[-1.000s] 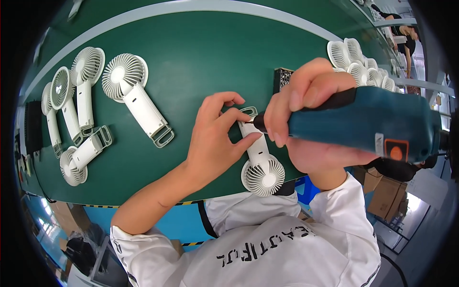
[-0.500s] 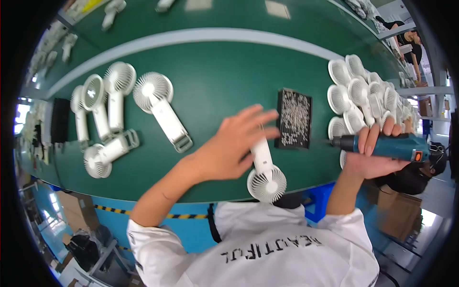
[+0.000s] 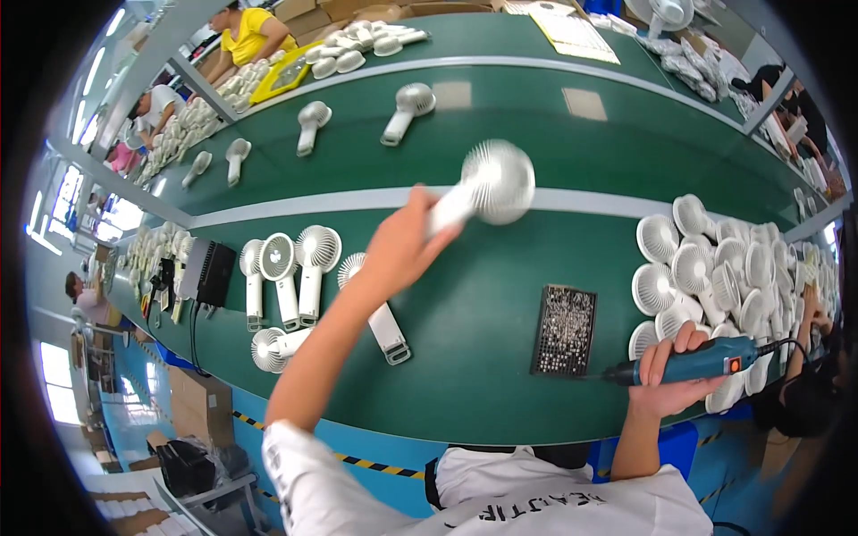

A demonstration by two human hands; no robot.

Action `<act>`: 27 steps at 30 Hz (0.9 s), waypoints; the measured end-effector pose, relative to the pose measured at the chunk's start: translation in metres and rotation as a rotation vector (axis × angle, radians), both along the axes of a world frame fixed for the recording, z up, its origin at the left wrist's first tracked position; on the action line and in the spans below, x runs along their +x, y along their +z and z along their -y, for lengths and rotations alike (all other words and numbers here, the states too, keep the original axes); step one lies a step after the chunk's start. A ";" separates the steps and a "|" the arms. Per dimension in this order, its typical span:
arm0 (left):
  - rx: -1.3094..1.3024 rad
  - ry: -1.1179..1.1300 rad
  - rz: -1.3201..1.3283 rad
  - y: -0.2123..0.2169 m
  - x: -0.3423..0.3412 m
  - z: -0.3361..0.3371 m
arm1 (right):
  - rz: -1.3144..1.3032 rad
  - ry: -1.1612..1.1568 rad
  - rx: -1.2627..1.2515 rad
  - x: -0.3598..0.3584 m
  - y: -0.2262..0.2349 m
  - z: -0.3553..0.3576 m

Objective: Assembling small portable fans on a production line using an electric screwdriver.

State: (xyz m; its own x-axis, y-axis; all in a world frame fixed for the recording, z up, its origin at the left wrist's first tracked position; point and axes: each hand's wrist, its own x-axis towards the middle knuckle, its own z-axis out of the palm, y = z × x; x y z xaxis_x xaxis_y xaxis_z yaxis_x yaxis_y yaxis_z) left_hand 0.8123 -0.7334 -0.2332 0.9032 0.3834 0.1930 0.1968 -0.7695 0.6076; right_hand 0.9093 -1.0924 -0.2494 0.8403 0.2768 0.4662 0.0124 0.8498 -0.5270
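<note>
Left hand [image 3: 404,243] grips a white handheld fan [image 3: 487,188] by its handle, stretched out over the far belt of the green surface [image 3: 474,375], seemingly passing on finished work, while the right hand [image 3: 672,375] clasps the blue electric screwdriver [image 3: 697,362], so another fan wants fetching.

Brown cardboard boxes [image 3: 192,393] stand on the floor under the near left edge of the green table [image 3: 500,393]. More cardboard boxes [image 3: 308,7] sit at the far top edge. A pale printed paper sheet [image 3: 576,31] lies on the far table, and clear plastic bags [image 3: 684,61] are heaped to its right.
</note>
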 end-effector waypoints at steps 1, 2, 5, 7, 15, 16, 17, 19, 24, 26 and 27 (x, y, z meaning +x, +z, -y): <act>0.025 0.110 -0.034 -0.007 0.047 -0.002 | -0.025 -0.023 -0.017 0.000 0.004 0.000; 0.081 0.213 0.041 -0.027 0.084 -0.015 | -0.072 -0.018 -0.017 -0.003 0.006 -0.004; 0.414 0.440 0.049 -0.075 0.187 -0.045 | -0.131 0.052 0.017 -0.011 0.018 0.006; 0.373 0.574 0.033 -0.092 0.235 -0.053 | -0.077 0.037 -0.035 -0.013 0.030 0.018; 0.267 0.999 -0.220 -0.074 0.184 -0.152 | -0.065 -0.059 -0.150 -0.006 0.017 0.029; 0.235 0.906 -0.154 -0.073 0.160 -0.168 | -0.059 -0.003 -0.115 -0.004 0.015 0.023; 0.210 0.826 -0.093 -0.071 0.134 -0.180 | -0.068 0.024 -0.101 -0.006 0.014 0.023; 0.093 0.650 0.196 -0.061 0.119 -0.174 | -0.094 -0.041 -0.062 -0.009 0.009 0.031; -0.355 0.323 0.446 0.009 0.073 -0.143 | -0.046 -0.059 -0.053 -0.008 0.005 0.038; -0.568 0.228 0.551 0.035 0.032 -0.111 | -0.005 -0.036 -0.106 -0.011 0.004 0.041; -0.581 0.186 0.608 0.041 0.012 -0.101 | -0.013 -0.007 -0.084 -0.010 0.005 0.044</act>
State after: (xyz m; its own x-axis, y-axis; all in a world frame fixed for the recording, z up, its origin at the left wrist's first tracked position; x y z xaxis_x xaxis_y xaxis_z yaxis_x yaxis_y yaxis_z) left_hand 0.8246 -0.6319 -0.1927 0.6189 0.7029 0.3506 -0.1987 -0.2917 0.9356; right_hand 0.8991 -1.1363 -0.2446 0.8480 0.3085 0.4309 0.0110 0.8026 -0.5964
